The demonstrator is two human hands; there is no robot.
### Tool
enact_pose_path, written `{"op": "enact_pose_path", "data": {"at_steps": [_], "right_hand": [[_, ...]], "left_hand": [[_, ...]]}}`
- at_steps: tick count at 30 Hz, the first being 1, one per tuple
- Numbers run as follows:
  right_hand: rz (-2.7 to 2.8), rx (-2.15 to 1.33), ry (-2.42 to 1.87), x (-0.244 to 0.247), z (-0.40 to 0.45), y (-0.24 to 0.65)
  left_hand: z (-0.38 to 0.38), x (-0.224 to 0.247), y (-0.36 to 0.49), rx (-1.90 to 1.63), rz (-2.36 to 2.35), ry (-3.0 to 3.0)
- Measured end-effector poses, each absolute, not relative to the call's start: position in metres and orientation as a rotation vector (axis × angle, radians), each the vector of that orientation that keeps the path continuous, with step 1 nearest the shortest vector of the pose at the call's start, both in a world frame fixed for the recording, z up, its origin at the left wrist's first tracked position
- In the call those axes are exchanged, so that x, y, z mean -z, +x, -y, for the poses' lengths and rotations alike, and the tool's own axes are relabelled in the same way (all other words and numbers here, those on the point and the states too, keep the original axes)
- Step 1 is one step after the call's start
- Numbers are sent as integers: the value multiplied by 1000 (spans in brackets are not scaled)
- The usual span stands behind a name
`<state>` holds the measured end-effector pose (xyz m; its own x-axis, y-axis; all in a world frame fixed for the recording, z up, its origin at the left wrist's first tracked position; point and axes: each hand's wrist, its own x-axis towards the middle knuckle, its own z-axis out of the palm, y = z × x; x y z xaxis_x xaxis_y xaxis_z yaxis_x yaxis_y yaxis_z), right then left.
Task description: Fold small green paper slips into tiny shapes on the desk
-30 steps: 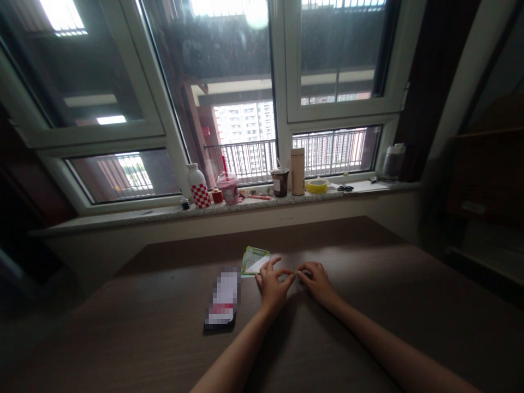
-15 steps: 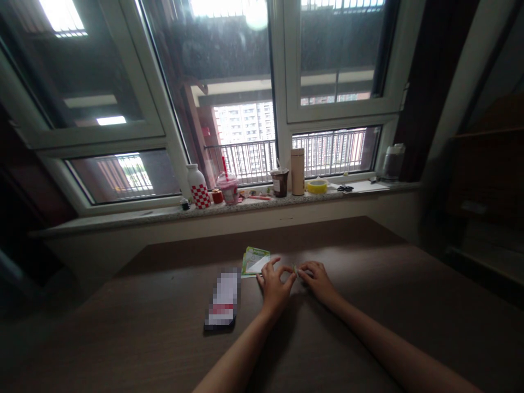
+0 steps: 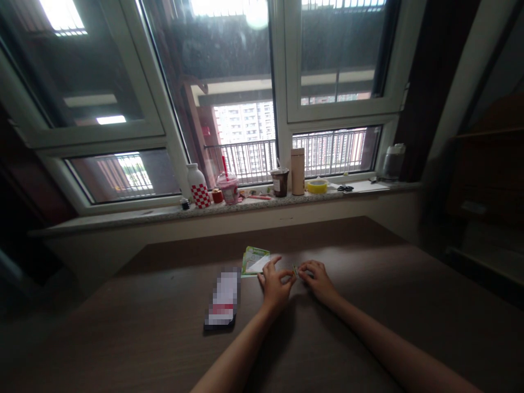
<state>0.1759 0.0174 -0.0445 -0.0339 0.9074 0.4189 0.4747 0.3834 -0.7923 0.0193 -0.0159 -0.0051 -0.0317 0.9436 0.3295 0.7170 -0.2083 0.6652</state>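
My left hand [image 3: 275,283] and my right hand [image 3: 317,278] meet over the middle of the brown table [image 3: 164,305]. Between their fingertips is a small, thin greenish piece [image 3: 295,270], too small to name. The left thumb and forefinger pinch it from one side, while the other left fingers are raised. On the opposite side, the right thumb and forefinger close on it, with the remaining fingers curled. Just beyond the left hand lies a green-and-white printed packet or sheet [image 3: 254,261], partly covered by that hand. A phone [image 3: 223,299], its screen blurred out, rests left of the left wrist.
Along the windowsill [image 3: 164,214] stand a white-and-red checked bottle [image 3: 198,186], a pink drink cup [image 3: 228,188], a dark cup [image 3: 279,182], a tan flask [image 3: 297,172], a yellow tape roll [image 3: 316,187], black-handled scissors [image 3: 345,189] and a clear jug [image 3: 393,162].
Both hands stay almost in place with the small piece between them. The left fingers have shifted very slightly; the packet and phone have not moved.
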Motion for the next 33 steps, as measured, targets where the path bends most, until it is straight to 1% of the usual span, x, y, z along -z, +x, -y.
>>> {"op": "enact_pose_path", "data": {"at_steps": [12, 27, 33], "right_hand": [[1628, -506, -1233, 44, -16, 173], [1722, -569, -1235, 44, -13, 174], [1672, -590, -1251, 43, -16, 175]], "left_hand": [[15, 8, 19, -1176, -1800, 1910], [13, 8, 20, -1165, -1737, 1974], [13, 10, 19, -1194, -1767, 1955]]}}
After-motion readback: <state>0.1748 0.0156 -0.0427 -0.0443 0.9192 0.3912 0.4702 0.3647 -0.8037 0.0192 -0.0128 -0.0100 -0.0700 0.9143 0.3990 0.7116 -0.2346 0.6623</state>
